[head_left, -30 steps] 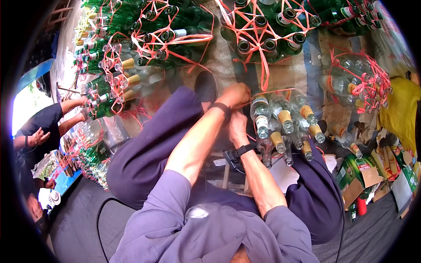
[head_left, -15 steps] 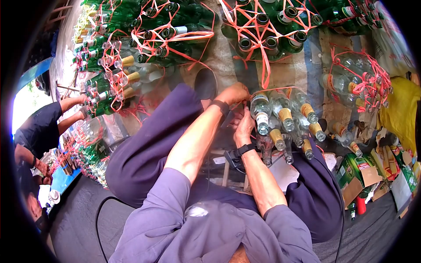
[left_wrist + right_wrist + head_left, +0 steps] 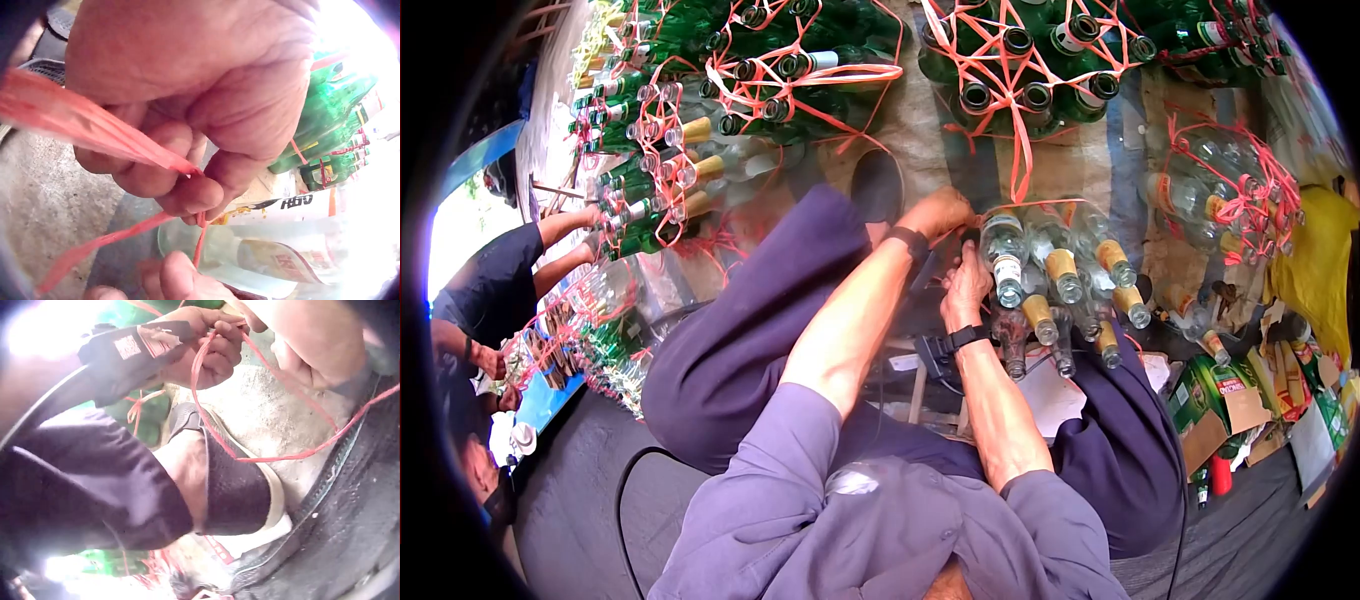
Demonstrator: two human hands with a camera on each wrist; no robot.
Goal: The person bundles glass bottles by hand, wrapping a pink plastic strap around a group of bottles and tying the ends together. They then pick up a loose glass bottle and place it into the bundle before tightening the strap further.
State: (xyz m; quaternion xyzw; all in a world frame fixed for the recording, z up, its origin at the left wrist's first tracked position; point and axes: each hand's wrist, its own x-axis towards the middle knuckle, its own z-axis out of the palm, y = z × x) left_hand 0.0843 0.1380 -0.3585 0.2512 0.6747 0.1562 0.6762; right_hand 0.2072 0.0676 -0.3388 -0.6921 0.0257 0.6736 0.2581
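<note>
My left hand (image 3: 935,213) pinches a pink plastic strip (image 3: 94,122) between thumb and curled fingers, beside a bundle of clear bottles. In the right wrist view the strip hangs in a long loop below the fingers. Just under the left hand is my right hand (image 3: 967,290), its fingertips (image 3: 177,275) close to the strip's lower part, which they seem to pinch. The clear bottles (image 3: 1004,240) lean with their necks toward me, several with gold foil. Across their far side the same pink strip stretches in the head view.
Green bottles (image 3: 1040,60) tied with pink strips stand at the back. A tied clear bundle (image 3: 1200,190) is at the right, near a yellow sack (image 3: 1310,270) and cardboard cartons (image 3: 1215,400). Another person (image 3: 490,270) is at the left. A sandalled foot (image 3: 240,481) rests close to the hands.
My right hand has risen and shifted slightly right, its fingers turning up toward the strip. The left hand stays nearly in place. At the far left, the other person's hands have moved.
</note>
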